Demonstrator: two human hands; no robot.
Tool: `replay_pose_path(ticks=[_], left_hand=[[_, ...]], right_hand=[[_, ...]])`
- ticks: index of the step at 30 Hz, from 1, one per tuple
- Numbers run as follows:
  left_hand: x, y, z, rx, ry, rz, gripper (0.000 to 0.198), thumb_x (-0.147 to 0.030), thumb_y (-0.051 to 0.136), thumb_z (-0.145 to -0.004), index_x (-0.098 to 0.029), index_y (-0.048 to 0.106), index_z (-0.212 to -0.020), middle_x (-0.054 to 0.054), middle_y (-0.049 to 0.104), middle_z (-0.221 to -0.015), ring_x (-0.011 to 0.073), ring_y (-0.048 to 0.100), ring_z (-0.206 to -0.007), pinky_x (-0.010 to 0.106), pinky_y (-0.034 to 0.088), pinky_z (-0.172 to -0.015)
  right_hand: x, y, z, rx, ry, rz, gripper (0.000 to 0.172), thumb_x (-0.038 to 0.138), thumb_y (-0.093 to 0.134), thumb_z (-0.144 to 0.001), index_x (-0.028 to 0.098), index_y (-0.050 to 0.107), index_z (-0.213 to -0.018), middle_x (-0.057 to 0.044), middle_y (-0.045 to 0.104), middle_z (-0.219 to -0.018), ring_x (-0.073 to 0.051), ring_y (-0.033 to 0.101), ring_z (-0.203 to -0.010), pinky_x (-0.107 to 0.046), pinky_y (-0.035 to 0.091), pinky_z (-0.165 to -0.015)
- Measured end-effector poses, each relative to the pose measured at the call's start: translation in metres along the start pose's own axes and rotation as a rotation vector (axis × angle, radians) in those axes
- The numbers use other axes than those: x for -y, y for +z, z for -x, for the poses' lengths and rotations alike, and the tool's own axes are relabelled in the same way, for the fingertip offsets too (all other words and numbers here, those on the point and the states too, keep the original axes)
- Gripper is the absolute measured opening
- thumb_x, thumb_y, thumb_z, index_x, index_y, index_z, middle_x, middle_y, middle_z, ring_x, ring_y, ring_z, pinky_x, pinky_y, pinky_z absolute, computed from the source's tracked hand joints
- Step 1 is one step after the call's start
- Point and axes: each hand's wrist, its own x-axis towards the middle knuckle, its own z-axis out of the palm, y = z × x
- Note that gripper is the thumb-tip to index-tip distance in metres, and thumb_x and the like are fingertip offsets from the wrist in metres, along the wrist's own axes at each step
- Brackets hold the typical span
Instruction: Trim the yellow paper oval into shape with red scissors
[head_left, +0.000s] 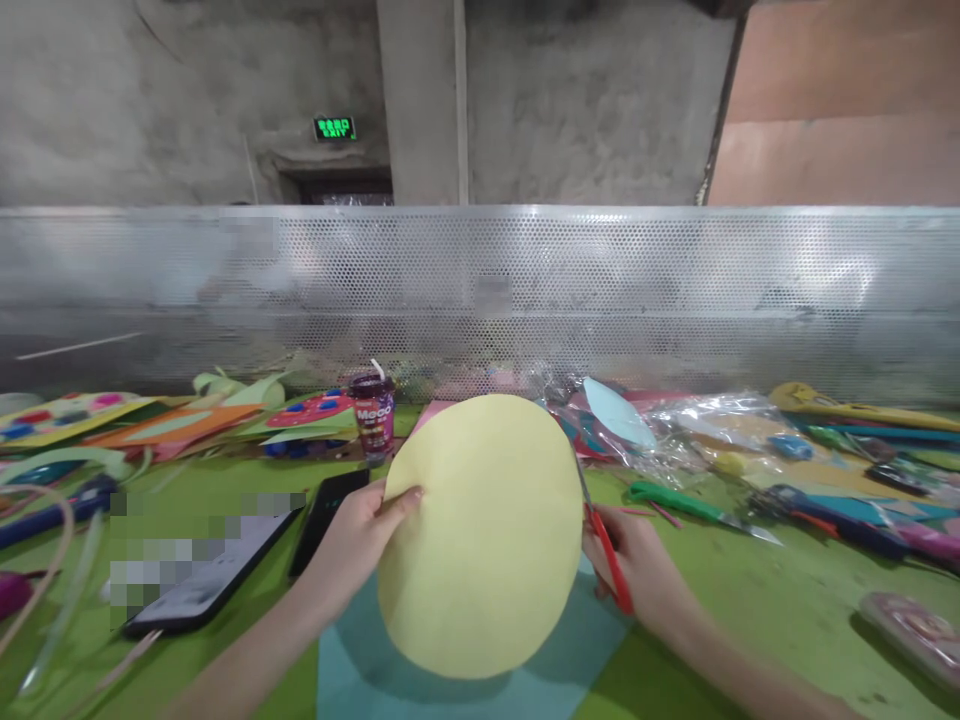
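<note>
A large yellow paper disc with a slightly uneven round edge is held up in front of me. My left hand pinches its left edge, thumb on the near face. At the disc's right edge, my right hand grips red-handled scissors, fingers wrapped around the handles. The blades point upward along the paper's edge and are partly hidden behind it. Beneath the disc, a sheet of blue paper lies on the green tabletop.
Left of me lie a lit phone with a cable and a dark phone. A purple drink cup with a straw stands behind them. To the right are a green-handled knife, plastic wrapping and a pink case.
</note>
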Motion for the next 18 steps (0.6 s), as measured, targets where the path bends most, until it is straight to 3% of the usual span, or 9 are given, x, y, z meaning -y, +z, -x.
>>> replay_pose_path(ticks=[6,12,18], left_hand=[[0.002,-0.005,-0.004,0.064,-0.013,0.062,0.042,-0.042,0.054,-0.067,-0.013,0.058,-0.096,0.007,0.067,-0.084,0.0229,0.062,-0.069,0.031,0.047,-0.061],[0.003,-0.015,-0.007,0.094,-0.043,0.152,0.041,-0.041,0.056,-0.066,-0.012,0.058,-0.096,0.009,0.067,-0.082,0.0224,0.062,-0.067,0.031,0.048,-0.06],[0.01,-0.021,-0.012,0.075,0.067,0.103,0.042,-0.042,0.056,-0.066,-0.011,0.058,-0.094,0.01,0.066,-0.086,0.0237,0.061,-0.075,0.032,0.047,-0.064]], right_hand=[[-0.003,-0.001,0.0,0.025,-0.021,-0.023,0.02,0.032,0.042,-0.069,0.018,0.039,-0.055,0.006,0.04,-0.039,-0.009,0.044,-0.031,-0.019,0.035,-0.033],[-0.008,-0.009,-0.007,0.041,-0.023,-0.037,0.021,0.036,0.044,-0.069,0.017,0.044,-0.06,0.005,0.045,-0.039,-0.01,0.047,-0.033,-0.02,0.038,-0.034],[-0.016,-0.021,-0.02,-0.051,-0.107,-0.14,0.023,0.037,0.048,-0.069,0.016,0.044,-0.061,0.006,0.044,-0.038,-0.009,0.045,-0.033,-0.022,0.042,-0.039]])
